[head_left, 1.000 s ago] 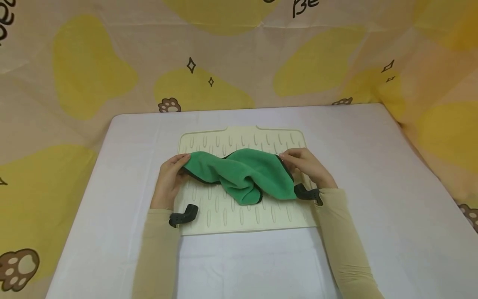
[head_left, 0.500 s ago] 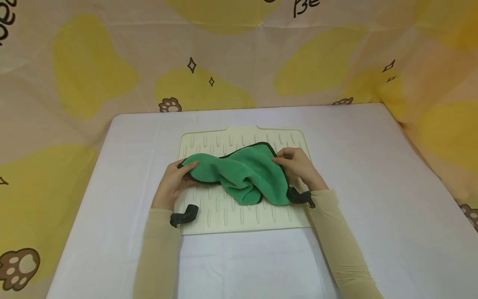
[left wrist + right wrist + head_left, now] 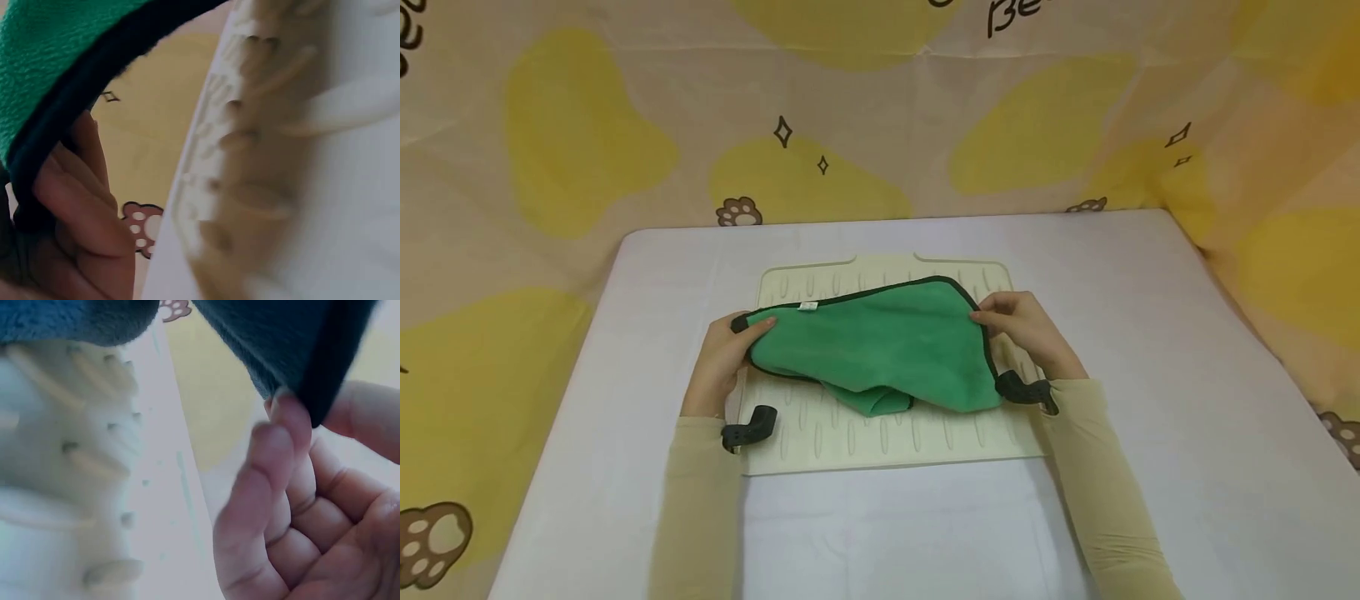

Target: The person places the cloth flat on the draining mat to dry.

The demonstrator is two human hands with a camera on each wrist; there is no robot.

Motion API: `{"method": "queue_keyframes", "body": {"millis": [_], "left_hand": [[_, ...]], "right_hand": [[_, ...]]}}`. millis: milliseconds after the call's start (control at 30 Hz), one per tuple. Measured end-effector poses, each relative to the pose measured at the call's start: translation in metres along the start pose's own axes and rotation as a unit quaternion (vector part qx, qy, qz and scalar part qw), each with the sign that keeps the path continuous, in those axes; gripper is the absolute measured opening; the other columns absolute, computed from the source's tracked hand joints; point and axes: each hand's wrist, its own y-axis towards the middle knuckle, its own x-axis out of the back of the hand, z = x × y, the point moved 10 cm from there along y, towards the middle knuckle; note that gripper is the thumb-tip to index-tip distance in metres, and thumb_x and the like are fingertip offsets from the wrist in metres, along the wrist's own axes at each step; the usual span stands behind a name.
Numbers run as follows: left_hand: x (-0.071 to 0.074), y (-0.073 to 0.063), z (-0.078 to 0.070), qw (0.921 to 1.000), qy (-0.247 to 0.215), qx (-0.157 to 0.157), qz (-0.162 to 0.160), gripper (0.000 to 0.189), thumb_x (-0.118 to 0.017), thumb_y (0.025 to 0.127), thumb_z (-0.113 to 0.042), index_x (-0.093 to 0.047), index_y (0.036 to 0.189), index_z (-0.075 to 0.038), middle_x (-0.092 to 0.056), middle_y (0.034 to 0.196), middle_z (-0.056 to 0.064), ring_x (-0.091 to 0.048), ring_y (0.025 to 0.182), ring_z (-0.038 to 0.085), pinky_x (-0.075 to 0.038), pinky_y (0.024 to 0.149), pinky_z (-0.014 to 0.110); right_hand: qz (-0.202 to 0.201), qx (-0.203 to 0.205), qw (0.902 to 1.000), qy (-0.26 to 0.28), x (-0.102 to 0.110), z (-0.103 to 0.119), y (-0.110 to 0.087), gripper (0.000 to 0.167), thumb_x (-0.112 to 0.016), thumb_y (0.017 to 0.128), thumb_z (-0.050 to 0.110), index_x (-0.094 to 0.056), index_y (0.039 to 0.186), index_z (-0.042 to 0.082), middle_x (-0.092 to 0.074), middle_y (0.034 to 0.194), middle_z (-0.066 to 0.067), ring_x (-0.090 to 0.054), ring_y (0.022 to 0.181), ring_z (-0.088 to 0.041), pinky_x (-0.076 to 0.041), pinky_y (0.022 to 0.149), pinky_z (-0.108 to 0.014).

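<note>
A green cloth (image 3: 880, 337) with a dark border is stretched between both hands over a cream ridged mat (image 3: 850, 450). On its upper edge sits a small white label (image 3: 808, 307). My left hand (image 3: 717, 362) grips the left end, thumb on top and fingers beneath; in the left wrist view the fingers (image 3: 87, 212) curl under the dark border. With thumb and fingertips my right hand (image 3: 1026, 329) pinches the right edge. From the right wrist view the cloth's underside (image 3: 269, 337) looks blue-grey. A fold of cloth hangs at the lower middle, close over the mat.
The mat lies on a white-covered table (image 3: 1150, 350). Behind and beside the table hangs a beige and yellow patterned curtain (image 3: 880, 125). Each wrist carries a black camera mount, one at the left wrist (image 3: 751, 427) and one at the right wrist (image 3: 1026, 392).
The cloth has gone from bunched and wrinkled to stretched flatter, its label now showing. My right hand shifted left, then back right; my left hand moved left, and its thumb now lies over the cloth.
</note>
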Motion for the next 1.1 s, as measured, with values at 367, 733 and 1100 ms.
{"method": "queue_keyframes", "body": {"millis": [367, 733, 1100], "left_hand": [[0.029, 0.004, -0.050, 0.9960, 0.075, -0.047, -0.011, 0.055, -0.057, 0.094, -0.035, -0.051, 0.118, 0.014, -0.056, 0.092, 0.002, -0.055, 0.071, 0.004, -0.049, 0.066, 0.019], [-0.010, 0.032, -0.014, 0.9965, 0.079, 0.001, 0.027, 0.039, -0.056, 0.096, -0.025, -0.057, 0.112, 0.011, -0.057, 0.080, -0.004, -0.054, 0.064, 0.003, -0.048, 0.062, 0.021], [-0.013, 0.038, -0.002, 0.9961, 0.088, -0.008, -0.007, 0.029, -0.056, 0.096, -0.020, -0.059, 0.101, 0.009, -0.056, 0.067, -0.006, -0.053, 0.051, 0.004, -0.048, 0.052, 0.020]], "right_hand": [[0.052, 0.043, 0.9960, 0.059, -0.009, 0.020, -0.005, 0.016, -0.064, 0.090, 0.011, -0.063, 0.090, -0.005, -0.061, 0.074, -0.002, -0.058, 0.066, -0.025, -0.051, 0.069, -0.035], [-0.005, -0.023, 0.9997, 0.001, 0.007, -0.013, 0.015, 0.023, -0.063, 0.092, 0.015, -0.063, 0.097, -0.007, -0.062, 0.080, -0.002, -0.059, 0.068, -0.016, -0.051, 0.070, -0.034], [-0.029, -0.027, 0.9990, -0.020, 0.019, -0.025, 0.023, 0.023, -0.063, 0.092, 0.015, -0.064, 0.097, -0.008, -0.061, 0.073, -0.002, -0.057, 0.067, -0.015, -0.048, 0.067, -0.028]]}}
